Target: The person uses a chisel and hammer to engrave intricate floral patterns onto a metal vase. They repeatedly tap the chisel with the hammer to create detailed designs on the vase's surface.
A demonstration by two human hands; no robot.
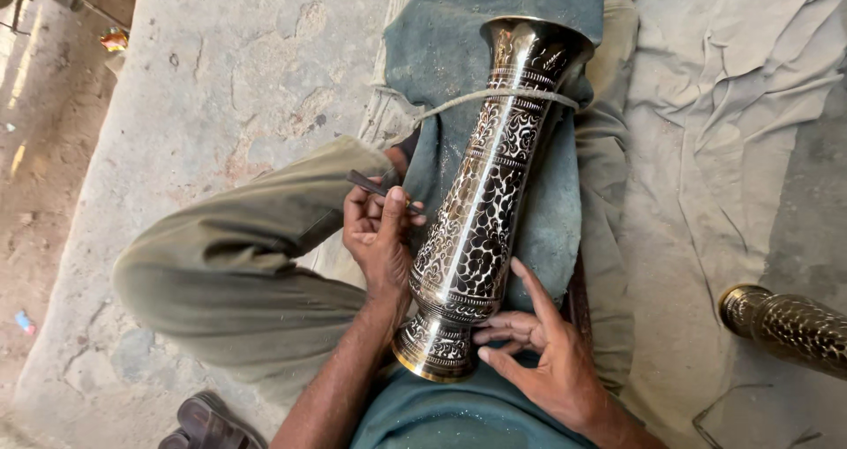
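While the vase point(490, 202) lies on grey cloth point(741, 105), left grip point(379, 228) clenches a tool point(375, 187); right point(547, 352) released.

No package, label, sign or screen is to be seen anywhere around the fingers; none is found beside them, beyond them or beneath them. Nothing printed is shown.
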